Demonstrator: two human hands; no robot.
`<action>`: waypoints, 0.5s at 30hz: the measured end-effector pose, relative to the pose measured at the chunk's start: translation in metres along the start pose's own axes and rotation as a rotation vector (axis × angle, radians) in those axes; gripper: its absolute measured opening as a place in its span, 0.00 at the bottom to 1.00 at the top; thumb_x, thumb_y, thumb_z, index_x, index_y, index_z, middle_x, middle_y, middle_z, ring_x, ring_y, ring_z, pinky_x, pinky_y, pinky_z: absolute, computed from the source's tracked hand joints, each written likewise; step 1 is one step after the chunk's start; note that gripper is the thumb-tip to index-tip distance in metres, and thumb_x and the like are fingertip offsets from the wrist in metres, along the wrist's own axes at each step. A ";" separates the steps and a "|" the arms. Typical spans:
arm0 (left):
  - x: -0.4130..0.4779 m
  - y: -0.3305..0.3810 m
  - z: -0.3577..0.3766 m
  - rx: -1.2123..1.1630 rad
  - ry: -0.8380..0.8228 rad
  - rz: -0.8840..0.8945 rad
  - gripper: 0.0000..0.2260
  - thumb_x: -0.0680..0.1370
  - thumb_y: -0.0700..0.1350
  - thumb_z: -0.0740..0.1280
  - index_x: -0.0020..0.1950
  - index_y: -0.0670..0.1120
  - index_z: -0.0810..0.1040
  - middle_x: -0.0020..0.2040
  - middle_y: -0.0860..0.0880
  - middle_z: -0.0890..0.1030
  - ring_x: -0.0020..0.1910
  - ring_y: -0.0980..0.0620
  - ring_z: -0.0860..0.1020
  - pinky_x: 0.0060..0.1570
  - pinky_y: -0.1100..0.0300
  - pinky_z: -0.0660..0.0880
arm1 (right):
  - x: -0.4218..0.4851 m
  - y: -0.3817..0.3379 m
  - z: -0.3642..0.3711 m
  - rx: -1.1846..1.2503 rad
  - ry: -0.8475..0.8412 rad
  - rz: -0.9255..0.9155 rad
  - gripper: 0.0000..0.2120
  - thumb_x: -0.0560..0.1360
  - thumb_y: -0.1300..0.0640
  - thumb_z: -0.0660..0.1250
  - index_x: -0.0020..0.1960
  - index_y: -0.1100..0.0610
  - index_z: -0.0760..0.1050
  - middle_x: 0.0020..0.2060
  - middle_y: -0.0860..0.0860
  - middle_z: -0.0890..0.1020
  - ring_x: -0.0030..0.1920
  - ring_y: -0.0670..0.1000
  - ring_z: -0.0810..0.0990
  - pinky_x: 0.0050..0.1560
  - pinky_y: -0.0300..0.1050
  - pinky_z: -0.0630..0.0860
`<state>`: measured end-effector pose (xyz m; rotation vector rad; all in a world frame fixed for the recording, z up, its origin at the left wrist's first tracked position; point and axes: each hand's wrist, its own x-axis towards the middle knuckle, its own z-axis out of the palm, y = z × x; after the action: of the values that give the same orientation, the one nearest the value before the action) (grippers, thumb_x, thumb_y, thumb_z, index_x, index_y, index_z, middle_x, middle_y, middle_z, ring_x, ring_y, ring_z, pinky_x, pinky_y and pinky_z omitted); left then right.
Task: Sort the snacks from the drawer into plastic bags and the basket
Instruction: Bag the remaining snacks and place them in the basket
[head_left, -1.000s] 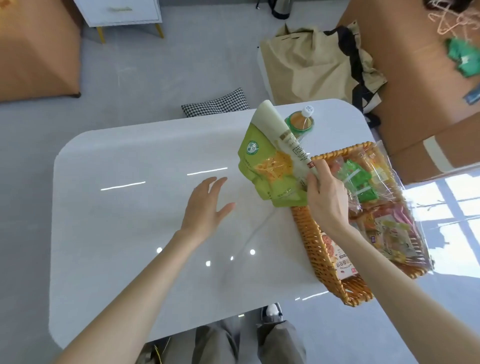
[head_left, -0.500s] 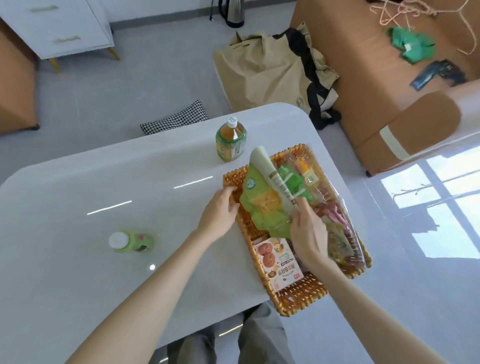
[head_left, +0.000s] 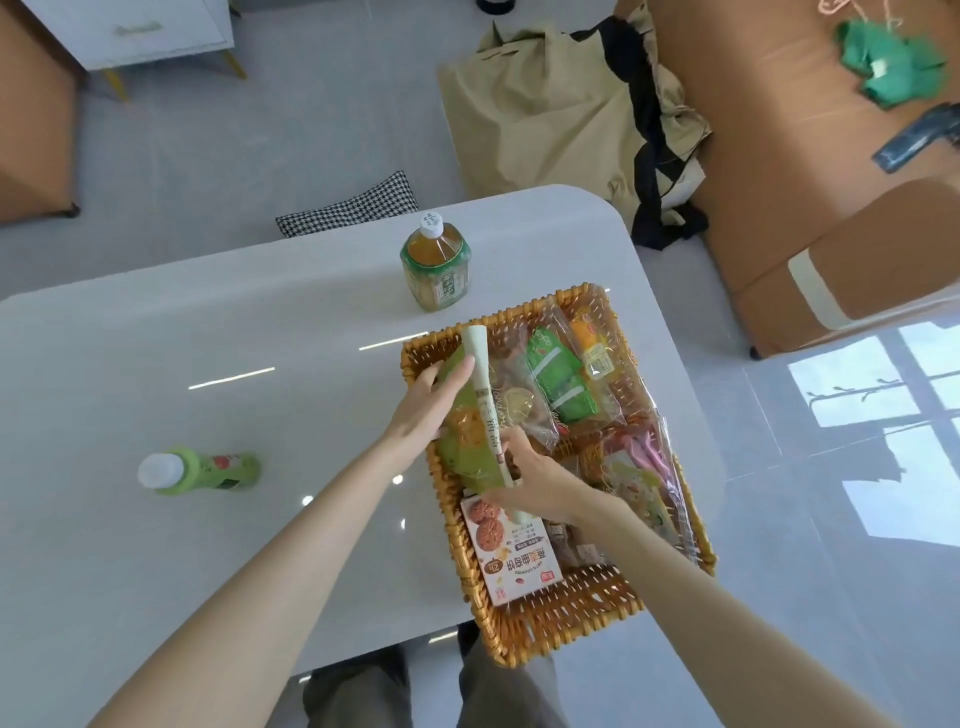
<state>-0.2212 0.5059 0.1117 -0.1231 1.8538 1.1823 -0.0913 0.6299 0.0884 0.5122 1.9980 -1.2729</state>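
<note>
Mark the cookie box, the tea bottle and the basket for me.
Cookie box (head_left: 511, 556), head view, on its printed front.
Tea bottle (head_left: 439, 283), head view, on its green label.
Basket (head_left: 561, 618), head view, on its near wicker wall.

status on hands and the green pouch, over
Left hand flat on green plastic snack pouch, right hand pinching long cream packet atop it. Both in woven wicker basket. White cookie box crowds near end.

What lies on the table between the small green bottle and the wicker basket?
Bare white tabletop, with the person's left forearm crossing above it near the basket. The head view shows this.
</note>
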 end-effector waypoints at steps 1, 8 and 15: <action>0.000 0.004 0.004 0.022 0.016 -0.012 0.44 0.67 0.72 0.64 0.77 0.52 0.57 0.71 0.51 0.68 0.68 0.48 0.70 0.65 0.43 0.70 | -0.004 0.003 -0.013 -0.012 -0.084 0.009 0.27 0.75 0.48 0.69 0.67 0.47 0.58 0.63 0.55 0.74 0.57 0.58 0.78 0.57 0.55 0.75; 0.009 0.016 0.035 0.497 0.094 -0.022 0.10 0.76 0.44 0.64 0.55 0.41 0.71 0.40 0.50 0.73 0.36 0.54 0.72 0.31 0.62 0.66 | 0.011 0.017 -0.042 -0.050 0.243 -0.075 0.18 0.78 0.64 0.59 0.64 0.50 0.76 0.67 0.51 0.74 0.65 0.57 0.74 0.60 0.51 0.74; 0.009 0.007 0.034 0.435 0.159 -0.033 0.12 0.80 0.37 0.55 0.58 0.32 0.71 0.48 0.34 0.75 0.46 0.40 0.76 0.34 0.53 0.67 | 0.064 0.004 -0.029 -0.250 0.539 0.181 0.12 0.79 0.52 0.62 0.58 0.59 0.68 0.50 0.54 0.77 0.47 0.57 0.77 0.41 0.49 0.73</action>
<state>-0.2088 0.5395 0.1053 -0.0028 2.1966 0.7409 -0.1417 0.6550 0.0469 0.9641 2.4369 -0.8100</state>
